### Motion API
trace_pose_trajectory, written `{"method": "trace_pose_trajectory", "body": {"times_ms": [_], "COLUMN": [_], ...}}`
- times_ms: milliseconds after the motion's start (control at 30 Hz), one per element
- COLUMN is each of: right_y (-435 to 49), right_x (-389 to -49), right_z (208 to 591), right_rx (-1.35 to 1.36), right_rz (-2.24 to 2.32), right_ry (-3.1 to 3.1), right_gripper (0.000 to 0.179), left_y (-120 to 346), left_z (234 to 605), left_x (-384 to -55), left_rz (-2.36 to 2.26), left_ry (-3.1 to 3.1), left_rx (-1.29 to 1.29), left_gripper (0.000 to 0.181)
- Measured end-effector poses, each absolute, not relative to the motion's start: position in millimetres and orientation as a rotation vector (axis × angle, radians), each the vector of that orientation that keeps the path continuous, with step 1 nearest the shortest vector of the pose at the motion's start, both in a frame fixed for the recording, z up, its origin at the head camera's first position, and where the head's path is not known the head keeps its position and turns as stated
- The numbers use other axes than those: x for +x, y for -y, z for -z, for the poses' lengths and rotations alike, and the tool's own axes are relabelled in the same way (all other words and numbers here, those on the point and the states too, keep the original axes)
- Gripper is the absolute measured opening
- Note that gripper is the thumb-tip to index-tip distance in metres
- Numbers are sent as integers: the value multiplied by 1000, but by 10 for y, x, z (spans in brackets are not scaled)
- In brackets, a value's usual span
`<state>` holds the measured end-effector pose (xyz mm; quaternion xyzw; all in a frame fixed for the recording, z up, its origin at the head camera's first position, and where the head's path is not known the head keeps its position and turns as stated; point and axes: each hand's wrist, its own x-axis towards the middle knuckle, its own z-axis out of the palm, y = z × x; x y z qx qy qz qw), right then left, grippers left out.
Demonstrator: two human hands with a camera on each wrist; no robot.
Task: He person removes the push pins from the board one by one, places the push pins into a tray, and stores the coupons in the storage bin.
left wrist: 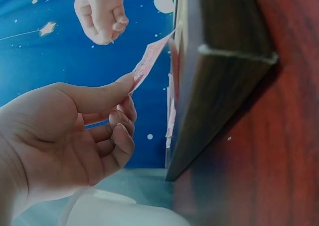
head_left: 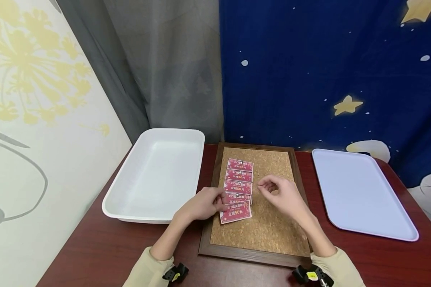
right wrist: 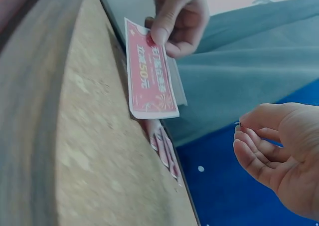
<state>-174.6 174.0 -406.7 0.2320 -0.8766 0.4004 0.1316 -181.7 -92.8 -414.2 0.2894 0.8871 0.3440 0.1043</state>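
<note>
My left hand (head_left: 205, 202) pinches a red paper coupon (head_left: 236, 213) by its upper left corner, between thumb and fingers. In the left wrist view the coupon (left wrist: 148, 61) slants, its held end lifted off the framed cork board (head_left: 260, 235). Several matching coupons (head_left: 238, 186) run in an overlapping column up the board, with small dark pins at their top edges. Right of that column, my right hand (head_left: 281, 195) is raised over the cork. Its thumb and forefinger pinch a small pushpin (right wrist: 240, 123), whose thin point sticks out and whose head is mostly hidden.
A deep white tub (head_left: 154, 175) stands left of the board, close to my left forearm. On the right lies a shallow pale tray (head_left: 362, 195). All rest on a dark red table (head_left: 89, 247), with a grey curtain and a blue starry cloth behind.
</note>
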Motion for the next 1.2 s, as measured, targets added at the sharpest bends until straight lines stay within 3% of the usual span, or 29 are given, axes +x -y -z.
{"method": "trace_pose_trajectory", "body": {"times_ms": [400, 1200], "right_y": [-2161, -3100], "right_x": [-1729, -1660], "right_z": [3985, 3950], "right_rx": [536, 222], "right_rz": [-1033, -921], "right_ry": [2450, 2436], "right_gripper": [12, 7], "left_y": [1156, 1723], "left_z": [3966, 3876], "left_x": [-1940, -2127], "left_rz": [-1185, -1370], "left_ry": [-2581, -2766], "left_rx": [903, 582], "left_gripper": [10, 13]}}
